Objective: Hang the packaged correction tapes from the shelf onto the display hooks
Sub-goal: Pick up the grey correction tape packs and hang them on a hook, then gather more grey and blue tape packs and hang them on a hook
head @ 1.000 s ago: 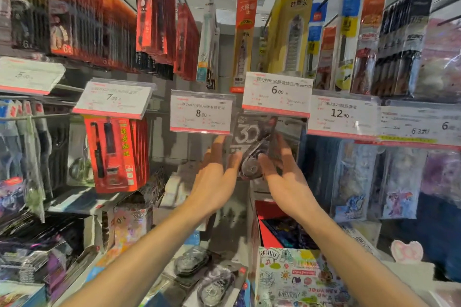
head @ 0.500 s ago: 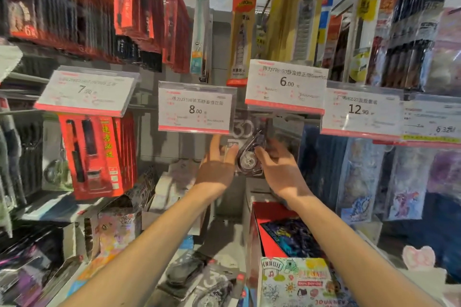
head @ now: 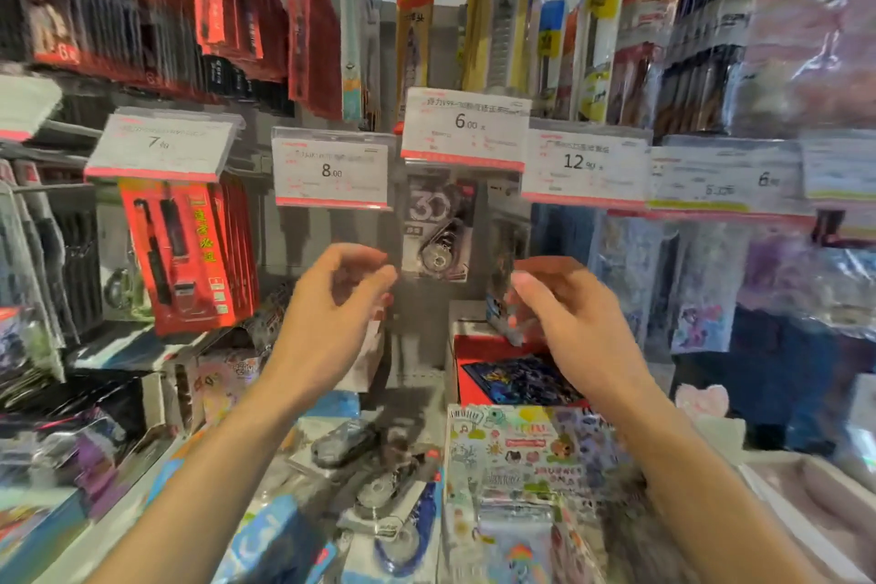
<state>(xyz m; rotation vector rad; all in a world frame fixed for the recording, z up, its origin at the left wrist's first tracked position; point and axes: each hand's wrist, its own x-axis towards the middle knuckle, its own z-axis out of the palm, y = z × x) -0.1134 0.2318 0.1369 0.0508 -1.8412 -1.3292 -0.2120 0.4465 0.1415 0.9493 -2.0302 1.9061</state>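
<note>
A packaged correction tape (head: 438,228), dark with a large "30" on its card, hangs on the hook under the 6.00 price tag (head: 465,128). My left hand (head: 332,313) hovers below and left of it, fingers loosely curled and holding nothing. My right hand (head: 564,318) hovers below and right of it, also loosely curled and empty. Neither hand touches the pack. More packaged correction tapes (head: 379,474) lie flat on the shelf below, between my forearms.
Price tags marked 8.00 (head: 332,168) and 12.90 (head: 585,164) flank the hook. Red pen packs (head: 182,251) hang at the left. A red box (head: 502,375) and sticker packs (head: 531,455) sit on the shelf at the right. Hanging goods crowd the upper rows.
Both hands have let go of the correction tape pack and drawn back and down. The pack now hangs free on the hook under the 6.00 tag.
</note>
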